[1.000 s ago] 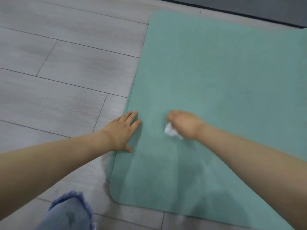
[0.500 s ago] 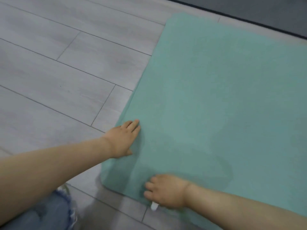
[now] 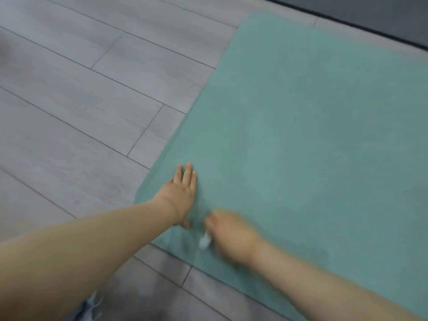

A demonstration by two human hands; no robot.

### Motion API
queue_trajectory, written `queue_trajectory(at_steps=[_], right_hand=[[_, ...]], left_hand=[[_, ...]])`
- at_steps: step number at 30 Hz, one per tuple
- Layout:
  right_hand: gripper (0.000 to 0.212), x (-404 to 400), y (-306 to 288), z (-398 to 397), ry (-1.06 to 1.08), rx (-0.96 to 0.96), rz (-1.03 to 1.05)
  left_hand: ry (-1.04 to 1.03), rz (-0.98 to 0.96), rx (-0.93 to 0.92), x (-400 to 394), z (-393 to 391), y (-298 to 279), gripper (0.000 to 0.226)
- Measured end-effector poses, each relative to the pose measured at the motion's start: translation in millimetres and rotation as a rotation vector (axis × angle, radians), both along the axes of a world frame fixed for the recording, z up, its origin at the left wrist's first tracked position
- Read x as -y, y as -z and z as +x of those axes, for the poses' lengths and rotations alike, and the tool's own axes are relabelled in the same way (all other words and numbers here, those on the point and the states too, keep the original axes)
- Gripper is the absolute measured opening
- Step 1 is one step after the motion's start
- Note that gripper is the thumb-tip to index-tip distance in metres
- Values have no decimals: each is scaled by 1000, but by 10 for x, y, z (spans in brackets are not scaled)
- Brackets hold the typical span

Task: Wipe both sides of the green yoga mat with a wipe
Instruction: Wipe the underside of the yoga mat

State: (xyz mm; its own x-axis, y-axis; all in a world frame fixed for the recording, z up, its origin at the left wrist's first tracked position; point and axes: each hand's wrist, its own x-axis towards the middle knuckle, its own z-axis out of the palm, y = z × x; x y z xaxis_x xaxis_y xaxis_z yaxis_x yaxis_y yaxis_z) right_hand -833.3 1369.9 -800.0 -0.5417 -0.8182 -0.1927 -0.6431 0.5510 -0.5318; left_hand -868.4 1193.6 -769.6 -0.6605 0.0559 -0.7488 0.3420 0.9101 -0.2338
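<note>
The green yoga mat (image 3: 312,140) lies flat on the grey plank floor (image 3: 76,93), filling the right side of the view from about one o'clock down to five o'clock, with its rounded near corner toward seven o'clock. The person's left hand (image 3: 179,195) is pressed palm down on the mat just inside that corner, fingers straight and close together, pointing toward twelve o'clock, the thumb tucked back toward the wrist; it holds nothing, only bears on the mat. The right hand (image 3: 228,235) is just beside it, at about four o'clock from the left hand, blurred with movement, also down on the mat close to the near edge. Its fingers are curled round a small white wipe (image 3: 205,242), a crumpled bit of which pokes out on the side facing the left hand; the wipe looks to be against the mat surface, though the blur makes the contact hard to judge. Both forearms come in from the bottom of the view, left from seven o'clock, right from five. At the bottom edge, near six o'clock, a frayed bit of blue denim (image 3: 89,309) shows under the left arm. Along the far side, at one to two o'clock, a dark strip (image 3: 370,10) borders the floor.
</note>
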Motion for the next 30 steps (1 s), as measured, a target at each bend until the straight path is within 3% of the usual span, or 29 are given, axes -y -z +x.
queue_trajectory(at_steps=[2, 3, 5, 7, 9, 12, 14, 17, 21, 23, 25, 27, 30], right_hand=[[7, -142, -25, 549, -446, 59, 84], [8, -221, -10, 621, -570, 40, 127], [11, -289, 22, 315, -523, 4, 60], [11, -292, 72, -316, -295, -96, -46], [16, -386, 132, -1097, 80, -213, 38], [25, -675, 122, -1834, 655, -203, 210], [27, -621, 124, -1868, 860, -146, 194], [17, -325, 211, -1219, 575, -159, 27], [14, -376, 14, 84, -248, 12, -48], [19, -515, 16, 126, -483, -37, 1], [10, -573, 45, -338, -356, -72, -44], [4, -658, 142, -1059, -41, -141, -50], [29, -940, 151, -1890, 575, -182, 88]], left_hand=[[-3, -15, -2, -6, 7, 28, 137], [-3, -20, 0, -15, 3, 38, 138], [5, -33, 3, -15, -12, 66, 138], [5, -43, 6, 11, -19, 66, 139], [12, -47, 16, 17, -16, 53, 138], [6, -63, 16, -21, -23, 65, 140], [1, -73, 15, -55, -33, 95, 141], [2, -85, 18, -74, -22, 114, 142], [-3, -58, 3, -41, -7, 83, 140], [-2, -61, 6, -58, -15, 70, 140], [1, -68, 7, -70, -32, 70, 140], [13, -69, 7, -58, -29, 72, 140], [24, -65, -3, -52, -14, 91, 141]])
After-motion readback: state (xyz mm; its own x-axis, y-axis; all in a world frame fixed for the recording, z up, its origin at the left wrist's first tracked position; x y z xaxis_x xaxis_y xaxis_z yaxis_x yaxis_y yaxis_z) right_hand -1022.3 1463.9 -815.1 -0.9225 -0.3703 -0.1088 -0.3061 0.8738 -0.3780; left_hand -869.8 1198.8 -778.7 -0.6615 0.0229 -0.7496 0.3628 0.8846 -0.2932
